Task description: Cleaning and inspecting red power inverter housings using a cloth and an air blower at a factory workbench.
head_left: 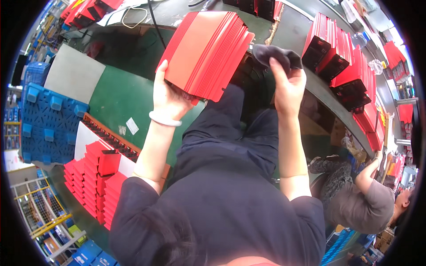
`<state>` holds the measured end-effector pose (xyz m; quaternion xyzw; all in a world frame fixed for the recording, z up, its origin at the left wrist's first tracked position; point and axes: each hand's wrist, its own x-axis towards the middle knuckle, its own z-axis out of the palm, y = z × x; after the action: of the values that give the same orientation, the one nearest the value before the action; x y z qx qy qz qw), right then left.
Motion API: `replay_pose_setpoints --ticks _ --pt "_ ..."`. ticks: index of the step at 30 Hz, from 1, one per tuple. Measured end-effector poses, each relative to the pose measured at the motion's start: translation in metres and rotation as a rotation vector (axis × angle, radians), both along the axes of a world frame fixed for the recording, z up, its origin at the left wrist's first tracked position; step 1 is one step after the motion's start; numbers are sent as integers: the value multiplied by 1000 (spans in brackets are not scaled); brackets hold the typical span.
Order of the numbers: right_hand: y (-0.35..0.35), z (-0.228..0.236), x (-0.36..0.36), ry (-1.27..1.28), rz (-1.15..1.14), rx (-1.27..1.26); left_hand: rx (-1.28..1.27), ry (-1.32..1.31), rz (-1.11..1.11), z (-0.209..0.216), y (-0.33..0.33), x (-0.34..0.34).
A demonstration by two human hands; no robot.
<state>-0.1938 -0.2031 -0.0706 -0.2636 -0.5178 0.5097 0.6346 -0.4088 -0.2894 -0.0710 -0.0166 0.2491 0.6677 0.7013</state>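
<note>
A thick stack of red flat panels (pixel 197 48) with folded edges rests in my left hand (pixel 171 95), whose fingers and thumb grip its lower left corner. The panels' material is unclear. To the right, my right hand (pixel 287 91) pinches a dark grey cloth (pixel 277 57) between thumb and fingers, just apart from the stack's right side. My left wrist carries a white bangle (pixel 165 119). The stack is tilted above my lap, near the workbench's edge, and hides part of the bench behind it.
On the curved grey workbench (pixel 326 95) at right stand several red and black stacks (pixel 341 57). More red pieces (pixel 95 177) are piled at lower left, beside a blue plastic pallet (pixel 49 119). A co-worker (pixel 364 204) sits at far right. A black cable (pixel 156 24) hangs behind the held stack.
</note>
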Motion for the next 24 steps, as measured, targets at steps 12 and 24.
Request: replay_pose_setpoints --ticks 12,24 --pt "-37 -4 -27 -870 222 851 48 52 20 -11 8 -5" --pt "-12 9 -3 -187 112 84 -36 426 159 1 15 12"
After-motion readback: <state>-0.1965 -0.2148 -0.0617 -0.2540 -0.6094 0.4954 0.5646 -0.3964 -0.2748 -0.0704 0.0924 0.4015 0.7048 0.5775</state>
